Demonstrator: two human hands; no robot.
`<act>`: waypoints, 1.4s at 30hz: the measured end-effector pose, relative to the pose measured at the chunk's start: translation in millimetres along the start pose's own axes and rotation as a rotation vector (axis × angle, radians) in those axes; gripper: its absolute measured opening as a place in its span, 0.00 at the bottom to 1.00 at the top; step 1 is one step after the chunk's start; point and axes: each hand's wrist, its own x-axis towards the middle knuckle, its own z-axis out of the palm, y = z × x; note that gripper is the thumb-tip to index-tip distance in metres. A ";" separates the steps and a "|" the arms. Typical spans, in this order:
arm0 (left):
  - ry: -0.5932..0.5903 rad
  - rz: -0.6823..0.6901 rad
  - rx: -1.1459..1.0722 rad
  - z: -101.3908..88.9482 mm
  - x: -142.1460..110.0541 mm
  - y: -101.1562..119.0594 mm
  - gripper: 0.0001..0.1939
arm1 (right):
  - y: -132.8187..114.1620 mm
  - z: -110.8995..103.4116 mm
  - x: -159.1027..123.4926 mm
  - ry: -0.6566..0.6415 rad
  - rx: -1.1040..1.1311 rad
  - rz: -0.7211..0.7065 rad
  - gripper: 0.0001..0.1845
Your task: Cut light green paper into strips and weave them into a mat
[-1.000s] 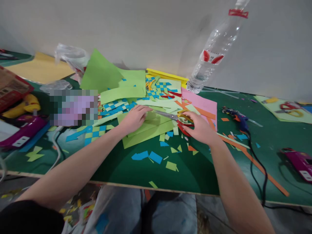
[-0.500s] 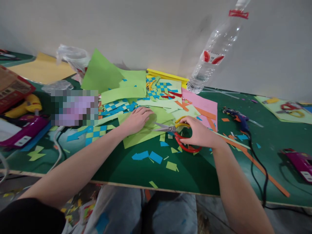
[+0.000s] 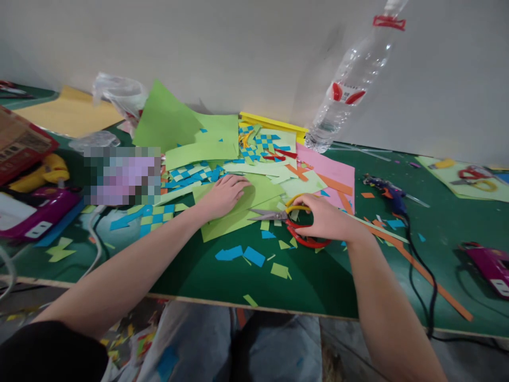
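My left hand (image 3: 227, 197) rests on a light green paper sheet (image 3: 222, 225), its fingers lying flat and slightly curved with nothing gripped. My right hand (image 3: 326, 217) is closed round a pair of scissors (image 3: 274, 215), which has one yellow and one red handle loop. The blades point left across the green sheet, slightly parted, with a cut line running above them. Small green and blue paper scraps (image 3: 254, 257) lie just in front of the sheet. Woven blue and green strips (image 3: 157, 218) lie left of my left hand.
A tilted clear bottle (image 3: 338, 101) stands at the wall. To the right are a blue glue gun (image 3: 392, 196) with a black cable, orange strips (image 3: 433, 281) and a purple device (image 3: 487, 268). Pink paper (image 3: 338, 172) lies behind my right hand. The table edge (image 3: 254, 307) is close to me.
The scissors have shifted slightly towards me, and their blades are closer together, away from the cut. My left hand has stayed in place.
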 end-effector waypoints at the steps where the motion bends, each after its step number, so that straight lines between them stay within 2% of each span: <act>1: 0.001 0.001 0.000 0.0 0.0 0.1 0.22 | -0.9 0.0 0.1 0.002 -0.002 0.002 0.25; 23: 0.013 0.007 -0.008 -0.2 -0.5 0.4 0.21 | -7.3 0.4 0.2 0.022 -0.017 -0.021 0.23; 33: 0.052 0.022 0.025 0.3 -3.4 15.9 0.19 | -10.8 6.0 3.5 0.048 -0.027 -0.114 0.24; 36: 0.068 0.072 -0.007 -3.6 -2.0 16.1 0.19 | -10.0 7.0 4.7 0.043 -0.038 -0.134 0.24; 42: 0.081 0.276 -0.133 -13.4 -1.0 8.4 0.15 | -6.7 3.5 4.1 0.038 -0.040 -0.089 0.23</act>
